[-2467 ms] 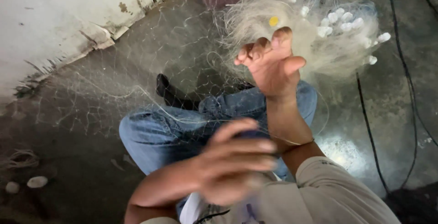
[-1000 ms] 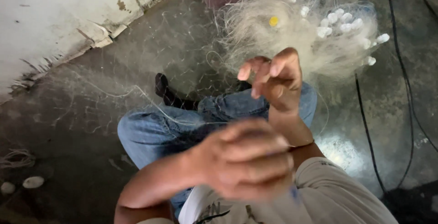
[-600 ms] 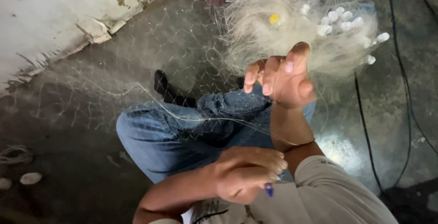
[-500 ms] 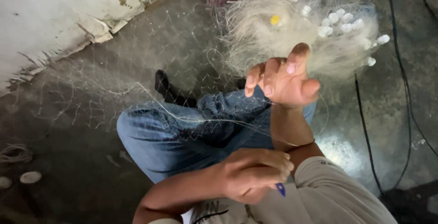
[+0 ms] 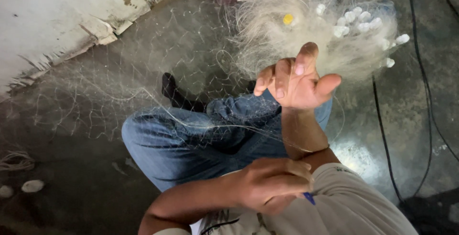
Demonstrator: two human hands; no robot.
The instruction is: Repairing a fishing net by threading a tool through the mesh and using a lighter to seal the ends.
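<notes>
At the far left I see a pale wall (image 5: 43, 20) with chipped paint meeting a dark concrete floor (image 5: 86, 187), and low on that side a loose coil of cord (image 5: 14, 161) with a small pale float (image 5: 32, 185) lying near it on the floor. A fine, almost clear fishing net (image 5: 143, 91) spreads from there across the floor and drapes over my bent knee in blue jeans (image 5: 181, 144); a dark shoe (image 5: 174, 94) shows just beyond the knee.

Moving toward the middle, my left hand (image 5: 275, 185) sits low and close to my chest, fingers curled inward and pressed together in a closed grip. A small blue tip (image 5: 309, 198) pokes out from under it; I cannot tell what that tool is, since the hand covers the rest. Thin strands of the net run toward this hand, though whether they pass through its grip is too fine to make out.

Further right, my right hand (image 5: 296, 79) is raised above the knee, palm toward me, fingers bent and thumb held apart, so its grip is loosely spread. I cannot tell if it pinches a strand of mesh. Behind it lies the bunched heap of net (image 5: 296, 39), with a yellow float (image 5: 288, 19) and a cluster of white floats (image 5: 363, 22) on it. At the right edge, black cables (image 5: 387, 134) trail over the floor.
</notes>
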